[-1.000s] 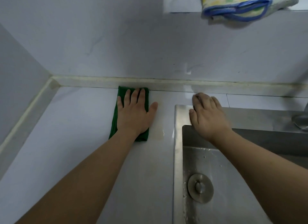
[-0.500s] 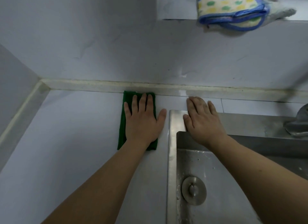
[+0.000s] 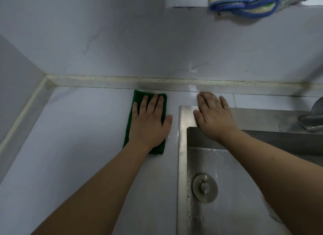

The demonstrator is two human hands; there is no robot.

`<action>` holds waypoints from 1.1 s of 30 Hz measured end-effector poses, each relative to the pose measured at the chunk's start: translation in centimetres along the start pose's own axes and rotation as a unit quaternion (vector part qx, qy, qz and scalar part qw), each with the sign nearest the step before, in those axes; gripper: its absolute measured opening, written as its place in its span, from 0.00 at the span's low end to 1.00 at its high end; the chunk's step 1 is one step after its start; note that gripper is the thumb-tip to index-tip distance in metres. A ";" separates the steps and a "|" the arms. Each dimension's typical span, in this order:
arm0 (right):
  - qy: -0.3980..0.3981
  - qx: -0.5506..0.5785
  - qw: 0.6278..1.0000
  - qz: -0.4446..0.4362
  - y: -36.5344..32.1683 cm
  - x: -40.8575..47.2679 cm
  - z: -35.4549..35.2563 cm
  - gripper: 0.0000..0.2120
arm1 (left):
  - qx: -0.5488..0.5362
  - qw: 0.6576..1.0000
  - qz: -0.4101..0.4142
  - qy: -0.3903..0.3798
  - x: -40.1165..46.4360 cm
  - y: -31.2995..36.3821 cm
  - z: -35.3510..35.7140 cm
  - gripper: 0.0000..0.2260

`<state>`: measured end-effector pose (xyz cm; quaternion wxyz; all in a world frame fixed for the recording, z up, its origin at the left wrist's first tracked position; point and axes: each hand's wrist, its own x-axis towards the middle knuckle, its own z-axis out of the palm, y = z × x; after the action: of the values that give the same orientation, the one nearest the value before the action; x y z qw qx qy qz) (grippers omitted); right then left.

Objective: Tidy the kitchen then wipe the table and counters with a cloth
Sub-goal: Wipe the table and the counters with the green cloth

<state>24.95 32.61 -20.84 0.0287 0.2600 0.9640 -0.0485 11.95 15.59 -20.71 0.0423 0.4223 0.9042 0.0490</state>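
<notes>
The folded cloth (image 3: 138,110) near the worktop's back edge is dark green. The worktop (image 3: 73,138) is pale grey-white, its back-edge sealant strip (image 3: 104,80) yellowed cream. The sink (image 3: 182,147) is silver steel. On the ledge, an oven mitt (image 3: 244,2) shows green and yellow dots, blue trim.

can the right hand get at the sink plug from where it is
Probably yes. The right hand rests flat on the sink rim, holding nothing, and the plug sits uncovered in the basin below it, with nothing between them.
</notes>
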 end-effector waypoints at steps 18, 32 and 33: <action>-0.038 0.081 0.989 0.114 -3.9 -20.4 1.6 0.29 | -0.001 1.000 -0.027 -0.001 -19.6 2.2 0.9 0.30; -0.118 0.010 0.992 0.040 -7.0 -31.0 3.0 0.28 | 0.007 0.999 -0.038 0.013 -34.7 3.5 1.8 0.30; -0.116 0.005 0.992 0.038 -7.0 -30.9 3.0 0.28 | 0.010 0.999 -0.040 0.010 -34.9 3.5 1.8 0.30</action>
<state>48.16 10.82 -20.80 0.1410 0.2893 0.9432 -0.0821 37.15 -8.92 -20.88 0.0309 0.3856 0.9211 0.0430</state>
